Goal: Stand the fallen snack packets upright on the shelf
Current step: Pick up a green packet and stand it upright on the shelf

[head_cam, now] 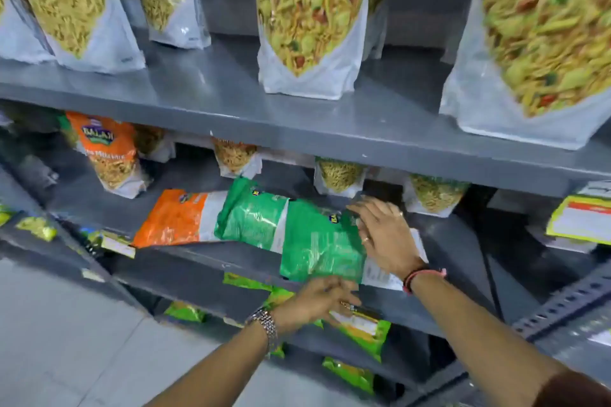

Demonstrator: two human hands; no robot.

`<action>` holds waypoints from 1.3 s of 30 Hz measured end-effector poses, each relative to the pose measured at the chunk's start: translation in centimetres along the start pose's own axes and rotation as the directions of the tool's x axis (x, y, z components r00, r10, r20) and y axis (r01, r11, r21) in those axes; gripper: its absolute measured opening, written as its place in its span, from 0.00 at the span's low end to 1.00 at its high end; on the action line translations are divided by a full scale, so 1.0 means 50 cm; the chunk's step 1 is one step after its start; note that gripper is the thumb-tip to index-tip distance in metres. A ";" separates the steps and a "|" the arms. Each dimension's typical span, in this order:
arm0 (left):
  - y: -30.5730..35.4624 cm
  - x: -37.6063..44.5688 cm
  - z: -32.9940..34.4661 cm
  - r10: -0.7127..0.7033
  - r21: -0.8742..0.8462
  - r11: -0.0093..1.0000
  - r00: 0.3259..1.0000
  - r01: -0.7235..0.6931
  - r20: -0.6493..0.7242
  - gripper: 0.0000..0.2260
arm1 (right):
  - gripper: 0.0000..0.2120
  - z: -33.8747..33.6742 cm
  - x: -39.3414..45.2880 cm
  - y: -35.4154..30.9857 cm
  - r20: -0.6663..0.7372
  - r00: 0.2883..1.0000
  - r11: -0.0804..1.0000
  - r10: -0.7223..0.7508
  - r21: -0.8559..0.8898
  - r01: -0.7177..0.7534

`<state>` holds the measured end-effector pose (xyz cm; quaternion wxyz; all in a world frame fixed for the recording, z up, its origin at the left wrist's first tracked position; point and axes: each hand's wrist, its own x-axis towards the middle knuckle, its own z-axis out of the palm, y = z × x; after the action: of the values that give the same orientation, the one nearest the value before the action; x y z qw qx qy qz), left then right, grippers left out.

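Three snack packets lie flat on the grey middle shelf (205,261): an orange one (172,218) at the left, a green one (254,213) in the middle, and a second green one (317,241) at the right, which sticks out over the front edge. My right hand (383,235) rests flat on the right end of that green packet, fingers spread. My left hand (317,301) reaches up from below to its lower front edge, fingers curled; whether they grip it is unclear. An orange packet (109,155) stands upright at the back left.
Several sev packets (337,175) stand along the back of the middle shelf. Large packets (310,20) stand on the upper shelf (330,129) overhead. Green packets (363,327) lie on lower shelves. A yellow price tag (582,218) hangs at right. Tiled floor is at lower left.
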<state>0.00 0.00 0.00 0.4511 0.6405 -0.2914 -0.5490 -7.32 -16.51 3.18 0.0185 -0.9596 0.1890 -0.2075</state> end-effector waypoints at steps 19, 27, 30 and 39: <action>-0.045 0.069 -0.029 -0.140 -0.508 0.861 0.969 0.017 -0.204 0.08 | 0.20 0.078 0.107 0.119 0.626 0.546 0.537 0.557 0.229 -0.812; 0.081 0.130 -0.061 0.099 -0.342 0.915 0.942 -0.212 -0.320 0.15 | 0.10 0.004 -0.039 0.178 0.332 0.484 0.144 0.809 0.686 -0.713; 0.135 0.172 -0.057 0.186 -0.165 0.954 0.926 -0.251 -0.330 0.14 | 0.18 -0.004 -0.062 0.192 0.284 0.419 0.094 0.863 0.724 -0.684; 0.177 0.238 0.005 0.289 0.045 0.956 0.905 -0.290 -0.314 0.07 | 0.07 0.044 -0.131 0.222 0.175 0.232 0.008 0.957 0.781 -0.624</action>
<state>3.52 -14.16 2.68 0.5692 0.6693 -0.3061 -0.3665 -15.89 -24.47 -2.67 0.4727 -0.4896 0.6095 -0.4066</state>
